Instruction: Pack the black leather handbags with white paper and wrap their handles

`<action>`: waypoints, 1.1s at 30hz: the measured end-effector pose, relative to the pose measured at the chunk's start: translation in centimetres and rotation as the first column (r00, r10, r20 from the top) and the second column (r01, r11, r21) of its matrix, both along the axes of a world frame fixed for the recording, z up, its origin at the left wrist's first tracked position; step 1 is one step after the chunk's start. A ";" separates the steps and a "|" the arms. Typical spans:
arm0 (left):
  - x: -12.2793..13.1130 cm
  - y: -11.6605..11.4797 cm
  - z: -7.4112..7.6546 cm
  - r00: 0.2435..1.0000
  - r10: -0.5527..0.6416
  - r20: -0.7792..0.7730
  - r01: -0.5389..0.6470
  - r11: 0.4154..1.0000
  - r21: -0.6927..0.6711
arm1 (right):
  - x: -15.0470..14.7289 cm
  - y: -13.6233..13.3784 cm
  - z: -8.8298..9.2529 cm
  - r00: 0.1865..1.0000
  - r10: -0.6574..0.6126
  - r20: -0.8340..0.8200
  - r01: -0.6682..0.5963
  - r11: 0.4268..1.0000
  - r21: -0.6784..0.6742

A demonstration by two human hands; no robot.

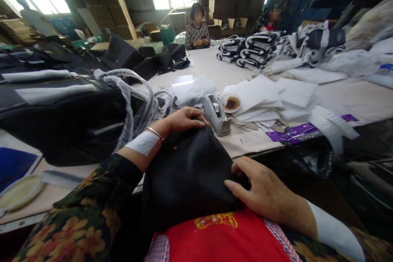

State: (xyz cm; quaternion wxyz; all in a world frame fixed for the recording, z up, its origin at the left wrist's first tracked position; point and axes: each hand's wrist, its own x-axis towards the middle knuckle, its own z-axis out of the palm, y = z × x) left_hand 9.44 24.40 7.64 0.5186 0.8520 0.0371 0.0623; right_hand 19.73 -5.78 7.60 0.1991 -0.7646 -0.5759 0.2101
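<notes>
A black leather-like bag [187,168] rests against my red apron [215,237], at the front edge of the table. My left hand [184,119] is closed on its far top corner, thumb on the near side and fingers bent over the edge. Lower down on the right, my right hand [260,180] pinches the bag's side edge between thumb and fingers. Just past my left fingertips stands a grey tape dispenser [216,114]. Beside that is a small round dish [231,102] with a brown substance in it.
White sheets [260,94] lie in a loose pile behind the dish. Left of me are black bags [61,118] with plastic-wrapped handles [129,90]. Black-and-white bundles [254,49] are stacked at the back. A person [198,28] sits across the table; another [270,18] is farther right.
</notes>
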 end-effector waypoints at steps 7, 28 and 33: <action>1.5 -0.9 -2.0 0.944 0.314 0.102 -0.330 0.914 0.236 | -0.7 2.3 0.4 0.978 -0.053 -0.201 0.035 0.995 -0.090; 2.4 -2.4 -6.5 0.769 0.582 0.266 -0.628 0.608 0.486 | -0.5 1.1 -3.2 0.747 -0.307 -0.589 0.255 0.951 -0.172; 3.1 -2.6 -6.4 0.791 0.567 0.230 -0.587 0.599 0.544 | 0.4 1.4 -3.0 0.828 -0.207 -0.521 0.134 0.976 -0.174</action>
